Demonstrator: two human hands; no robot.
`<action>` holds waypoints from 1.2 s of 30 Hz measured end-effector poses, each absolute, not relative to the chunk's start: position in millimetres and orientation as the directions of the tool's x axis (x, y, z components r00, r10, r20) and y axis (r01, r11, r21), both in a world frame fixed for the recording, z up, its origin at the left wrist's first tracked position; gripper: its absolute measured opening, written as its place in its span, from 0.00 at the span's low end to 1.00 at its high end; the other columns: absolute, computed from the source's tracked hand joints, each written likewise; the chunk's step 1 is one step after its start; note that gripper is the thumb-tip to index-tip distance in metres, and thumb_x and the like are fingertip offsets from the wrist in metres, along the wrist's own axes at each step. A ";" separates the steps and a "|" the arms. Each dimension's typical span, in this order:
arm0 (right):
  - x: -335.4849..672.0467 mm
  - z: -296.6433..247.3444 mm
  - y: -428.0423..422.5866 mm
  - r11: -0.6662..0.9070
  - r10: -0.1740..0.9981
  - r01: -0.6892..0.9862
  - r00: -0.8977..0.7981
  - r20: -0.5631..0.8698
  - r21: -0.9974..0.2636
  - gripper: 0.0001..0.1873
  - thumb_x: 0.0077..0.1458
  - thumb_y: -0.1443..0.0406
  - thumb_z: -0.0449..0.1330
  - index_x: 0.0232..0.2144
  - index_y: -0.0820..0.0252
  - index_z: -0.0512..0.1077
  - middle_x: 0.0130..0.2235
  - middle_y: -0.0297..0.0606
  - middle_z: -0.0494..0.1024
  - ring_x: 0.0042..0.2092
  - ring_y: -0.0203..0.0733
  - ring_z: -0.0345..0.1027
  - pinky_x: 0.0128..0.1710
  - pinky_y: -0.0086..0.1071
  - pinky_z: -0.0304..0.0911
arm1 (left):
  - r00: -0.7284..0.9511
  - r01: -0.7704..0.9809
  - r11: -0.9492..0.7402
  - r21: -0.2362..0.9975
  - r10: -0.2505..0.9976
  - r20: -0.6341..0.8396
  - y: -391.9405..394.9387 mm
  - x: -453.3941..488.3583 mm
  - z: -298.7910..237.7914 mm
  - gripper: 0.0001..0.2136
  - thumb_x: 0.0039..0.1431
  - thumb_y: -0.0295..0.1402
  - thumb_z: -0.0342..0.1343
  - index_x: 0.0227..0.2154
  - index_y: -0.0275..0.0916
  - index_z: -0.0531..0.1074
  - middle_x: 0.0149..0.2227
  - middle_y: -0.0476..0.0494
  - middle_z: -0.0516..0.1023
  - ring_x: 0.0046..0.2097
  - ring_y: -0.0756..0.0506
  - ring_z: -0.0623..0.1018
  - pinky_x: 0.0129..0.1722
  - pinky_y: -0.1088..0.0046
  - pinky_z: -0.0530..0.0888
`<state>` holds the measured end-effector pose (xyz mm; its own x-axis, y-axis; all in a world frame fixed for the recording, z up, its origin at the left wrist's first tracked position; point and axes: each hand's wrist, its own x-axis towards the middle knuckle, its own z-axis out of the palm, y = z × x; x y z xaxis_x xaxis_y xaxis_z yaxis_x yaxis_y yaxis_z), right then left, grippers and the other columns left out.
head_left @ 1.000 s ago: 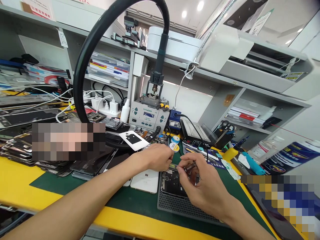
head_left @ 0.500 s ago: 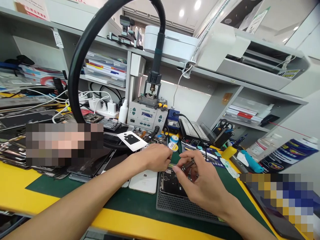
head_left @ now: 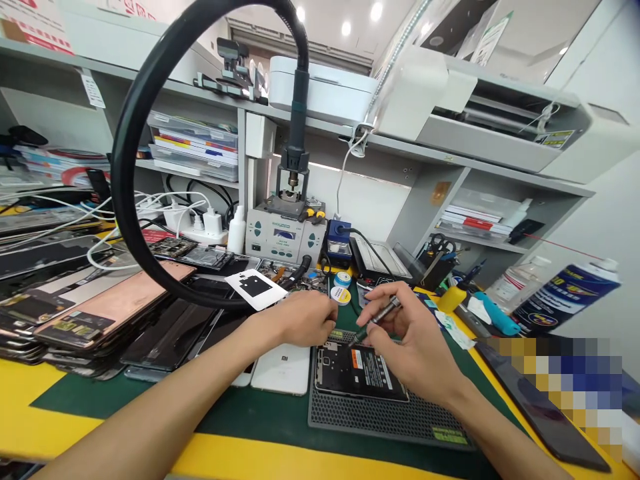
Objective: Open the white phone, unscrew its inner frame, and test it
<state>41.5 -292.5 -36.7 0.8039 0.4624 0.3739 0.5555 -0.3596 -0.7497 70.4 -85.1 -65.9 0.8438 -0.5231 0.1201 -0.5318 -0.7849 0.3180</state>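
An opened phone (head_left: 345, 381) lies on a dark honeycomb mat (head_left: 363, 419), its inside facing up and its battery (head_left: 377, 370) showing. My right hand (head_left: 415, 343) grips a slim screwdriver (head_left: 380, 317) at a slant, the tip close above the phone's upper part. Whether the tip touches is too small to tell. My left hand (head_left: 310, 319) is closed just beyond the phone's upper left corner; its fingertips, and anything in them, are hidden. Beside the mat, partly under my left wrist, lies a white phone back cover (head_left: 281, 375).
Stacked phone parts (head_left: 80, 313) crowd the left. A hot-air station (head_left: 280, 237) stands behind, its thick black hose (head_left: 123, 167) looping overhead. Small round tins (head_left: 341, 295) sit beyond my hands. To the right are a yellow bottle (head_left: 451, 299), a spray can (head_left: 567, 297) and a dark screen panel (head_left: 545, 413).
My right hand has lifted and shifted slightly right, uncovering the phone's battery and showing the screwdriver clearly. My left hand keeps its closed pose. The whole view has shifted slightly.
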 end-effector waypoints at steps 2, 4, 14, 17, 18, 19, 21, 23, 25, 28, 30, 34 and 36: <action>48.0 -35.8 -295.0 -0.363 0.413 0.524 0.832 0.372 -0.770 0.15 0.55 0.71 0.58 0.44 0.54 0.61 0.36 0.34 0.76 0.30 0.38 0.72 0.25 0.31 0.69 | 0.843 -0.532 -0.766 0.360 -0.521 0.135 -81.9 72.3 -63.6 0.08 0.60 0.31 0.51 0.33 0.41 0.76 0.32 0.43 0.81 0.34 0.42 0.78 0.31 0.69 0.68; 55.9 -35.5 -297.2 -0.359 0.354 0.504 0.852 0.385 -0.786 0.15 0.55 0.71 0.58 0.44 0.54 0.61 0.36 0.33 0.76 0.28 0.38 0.72 0.24 0.31 0.69 | 0.845 -0.527 -0.749 0.402 -0.511 0.156 -79.3 73.6 -59.9 0.10 0.61 0.31 0.49 0.33 0.40 0.76 0.32 0.45 0.81 0.33 0.44 0.77 0.31 0.70 0.67; 81.3 -43.7 -299.7 -0.295 0.262 0.448 0.887 0.380 -0.844 0.15 0.55 0.68 0.58 0.44 0.56 0.59 0.33 0.33 0.75 0.27 0.39 0.73 0.24 0.33 0.69 | 0.864 -0.483 -0.708 0.516 -0.481 0.148 -86.8 70.3 -60.7 0.08 0.57 0.36 0.56 0.35 0.39 0.77 0.33 0.47 0.80 0.32 0.46 0.77 0.30 0.73 0.69; 84.5 -50.8 -299.4 -0.291 0.271 0.451 0.885 0.379 -0.844 0.15 0.56 0.68 0.58 0.45 0.56 0.59 0.34 0.33 0.75 0.28 0.39 0.74 0.24 0.33 0.69 | 0.876 -0.468 -0.723 0.509 -0.455 0.159 -92.8 70.0 -64.6 0.09 0.58 0.39 0.56 0.36 0.40 0.77 0.34 0.47 0.80 0.33 0.46 0.77 0.31 0.73 0.69; 85.7 -53.1 -299.4 -0.290 0.274 0.453 0.883 0.381 -0.843 0.15 0.56 0.67 0.58 0.45 0.56 0.60 0.35 0.33 0.75 0.29 0.39 0.74 0.25 0.33 0.68 | 0.877 -0.468 -0.728 0.501 -0.450 0.165 -94.4 70.2 -65.2 0.08 0.59 0.38 0.55 0.35 0.40 0.76 0.35 0.47 0.80 0.34 0.46 0.77 0.31 0.73 0.69; 86.8 -55.3 -299.4 -0.290 0.275 0.456 0.882 0.383 -0.841 0.15 0.56 0.67 0.58 0.45 0.55 0.60 0.35 0.33 0.75 0.29 0.39 0.74 0.25 0.33 0.68 | 0.878 -0.470 -0.734 0.491 -0.447 0.172 -95.7 70.4 -65.6 0.08 0.60 0.36 0.54 0.33 0.41 0.76 0.35 0.47 0.80 0.34 0.46 0.77 0.32 0.73 0.69; 89.0 -58.9 -299.6 -0.293 0.273 0.461 0.880 0.389 -0.838 0.15 0.56 0.67 0.58 0.45 0.55 0.60 0.36 0.33 0.75 0.30 0.39 0.74 0.26 0.33 0.68 | 0.879 -0.472 -0.747 0.468 -0.441 0.183 -96.7 71.3 -66.1 0.07 0.60 0.32 0.52 0.31 0.41 0.75 0.35 0.47 0.79 0.34 0.46 0.76 0.32 0.72 0.68; 90.6 -61.2 -300.0 -0.300 0.268 0.465 0.879 0.394 -0.833 0.14 0.57 0.67 0.57 0.45 0.54 0.60 0.36 0.32 0.75 0.30 0.39 0.73 0.27 0.33 0.68 | 0.881 -0.471 -0.764 0.442 -0.431 0.193 -96.2 72.7 -67.2 0.07 0.59 0.30 0.51 0.30 0.41 0.74 0.34 0.47 0.78 0.35 0.46 0.76 0.33 0.71 0.68; 91.4 -62.2 -300.6 -0.308 0.266 0.468 0.878 0.398 -0.828 0.14 0.57 0.67 0.56 0.45 0.54 0.60 0.36 0.32 0.75 0.30 0.39 0.73 0.28 0.34 0.68 | 0.884 -0.468 -0.777 0.422 -0.426 0.195 -95.0 74.3 -69.2 0.07 0.59 0.30 0.50 0.30 0.41 0.74 0.34 0.47 0.78 0.35 0.45 0.76 0.34 0.71 0.68; 91.0 -62.1 -300.8 -0.313 0.273 0.473 0.875 0.399 -0.824 0.14 0.58 0.67 0.56 0.46 0.54 0.60 0.36 0.33 0.75 0.30 0.39 0.73 0.28 0.34 0.68 | 0.882 -0.471 -0.783 0.407 -0.431 0.190 -94.2 76.2 -72.6 0.07 0.61 0.33 0.52 0.35 0.42 0.75 0.37 0.47 0.79 0.37 0.45 0.77 0.34 0.71 0.69; 90.1 -61.8 -300.3 -0.309 0.282 0.476 0.873 0.399 -0.823 0.14 0.58 0.67 0.56 0.46 0.54 0.60 0.37 0.34 0.75 0.31 0.39 0.73 0.29 0.34 0.68 | 0.880 -0.474 -0.787 0.395 -0.434 0.192 -94.8 77.1 -74.1 0.08 0.62 0.35 0.52 0.38 0.43 0.75 0.38 0.46 0.79 0.39 0.44 0.77 0.35 0.71 0.69; 88.7 -61.7 -298.7 -0.305 0.291 0.481 0.869 0.401 -0.822 0.14 0.58 0.67 0.56 0.46 0.55 0.60 0.37 0.34 0.74 0.33 0.40 0.74 0.31 0.35 0.69 | 0.881 -0.473 -0.808 0.351 -0.433 0.189 -96.3 78.7 -75.1 0.09 0.64 0.35 0.50 0.33 0.42 0.74 0.37 0.46 0.78 0.39 0.43 0.77 0.36 0.69 0.69; 88.5 -61.7 -298.4 -0.305 0.288 0.483 0.868 0.404 -0.821 0.14 0.59 0.67 0.56 0.46 0.55 0.60 0.38 0.35 0.74 0.33 0.40 0.74 0.32 0.35 0.69 | 0.885 -0.466 -0.822 0.327 -0.429 0.183 -96.0 79.6 -75.6 0.09 0.64 0.34 0.49 0.32 0.42 0.74 0.36 0.45 0.78 0.39 0.43 0.77 0.36 0.68 0.69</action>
<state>88.5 -298.4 -61.7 0.8681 0.2880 0.4043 0.4834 -0.3050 -0.8206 79.6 -96.0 -75.6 0.8847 -0.4288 0.1830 -0.4661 -0.8222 0.3267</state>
